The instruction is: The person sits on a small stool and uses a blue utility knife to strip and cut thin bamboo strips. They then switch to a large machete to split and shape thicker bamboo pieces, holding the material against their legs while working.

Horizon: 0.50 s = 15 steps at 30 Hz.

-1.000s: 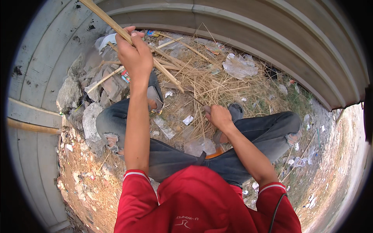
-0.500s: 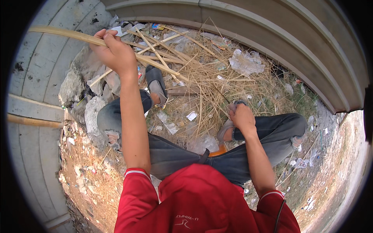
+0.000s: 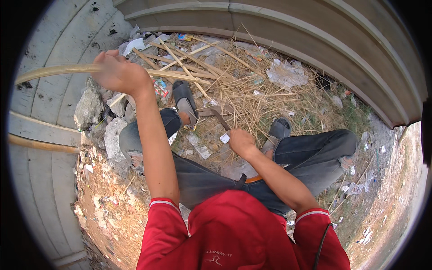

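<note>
Your left hand (image 3: 118, 74) is closed on a long, pale strip (image 3: 58, 70), with the finger detail blurred. The strip lies crosswise in front of you: one end bows out to the left against the grey panel wall (image 3: 45, 189), and the other extends right, past your wrist, above the loose strips (image 3: 184, 68). Your right hand (image 3: 241, 143) is closed around the handle of a dark-bladed tool (image 3: 220, 118). The blade slants up and to the left, well apart from the strip in your left hand. Its tip is near a flat brown piece of wood (image 3: 228, 109) on the ground; whether they touch cannot be told.

The loose strips lie crossed over one another beyond your left shoe (image 3: 183, 96). Dry straw (image 3: 252, 92) spreads to their right, with a crumpled translucent sheet (image 3: 285, 75) on its far side. A white scrap (image 3: 225, 137) sits just beside your right hand.

You sit or squat with knees apart, in dark jeans (image 3: 315, 150) torn at both knees and a red shirt (image 3: 162, 229). Your right shoe (image 3: 281, 129) is planted beyond your right forearm. Rough grey rocks (image 3: 90, 108) are piled left of your left shoe. A ribbed metal wall (image 3: 324, 45) curves along the far side.
</note>
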Available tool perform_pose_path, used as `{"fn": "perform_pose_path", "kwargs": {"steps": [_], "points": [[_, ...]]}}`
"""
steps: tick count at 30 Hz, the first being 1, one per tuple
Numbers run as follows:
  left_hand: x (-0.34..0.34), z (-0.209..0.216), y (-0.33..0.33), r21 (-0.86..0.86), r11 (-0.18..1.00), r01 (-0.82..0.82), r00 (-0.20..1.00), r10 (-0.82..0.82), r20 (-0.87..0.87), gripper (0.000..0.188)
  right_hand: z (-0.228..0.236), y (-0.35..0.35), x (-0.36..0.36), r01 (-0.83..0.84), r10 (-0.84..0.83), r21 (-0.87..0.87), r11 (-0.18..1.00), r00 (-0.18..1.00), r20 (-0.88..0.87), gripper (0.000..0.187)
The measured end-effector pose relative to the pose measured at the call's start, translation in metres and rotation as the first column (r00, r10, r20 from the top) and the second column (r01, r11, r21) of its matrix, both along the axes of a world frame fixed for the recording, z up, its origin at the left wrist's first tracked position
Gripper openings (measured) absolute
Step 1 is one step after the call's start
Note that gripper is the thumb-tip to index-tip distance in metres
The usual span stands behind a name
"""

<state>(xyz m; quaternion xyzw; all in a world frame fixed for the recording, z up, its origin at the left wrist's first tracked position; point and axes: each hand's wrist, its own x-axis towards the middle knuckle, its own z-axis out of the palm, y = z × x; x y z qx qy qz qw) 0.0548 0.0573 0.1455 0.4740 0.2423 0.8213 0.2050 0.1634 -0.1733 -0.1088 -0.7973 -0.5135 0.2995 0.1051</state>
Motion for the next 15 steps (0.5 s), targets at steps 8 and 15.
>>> {"fn": "perform_pose_path", "kwargs": {"steps": [8, 15], "points": [[-0.055, 0.007, 0.009, 0.019, 0.996, -0.084, 0.982, 0.080, 0.172, 0.012, 0.039, -0.036, 0.013, -0.005, 0.006, 0.126, 0.992, 1.000, -0.008, 0.023], [-0.037, 0.020, -0.008, -0.009, 1.000, -0.008, 0.978, 0.009, 0.209, 0.015, -0.002, 0.014, 0.014, -0.108, 0.085, 0.133, 0.985, 0.982, 0.169, 0.019]]}}
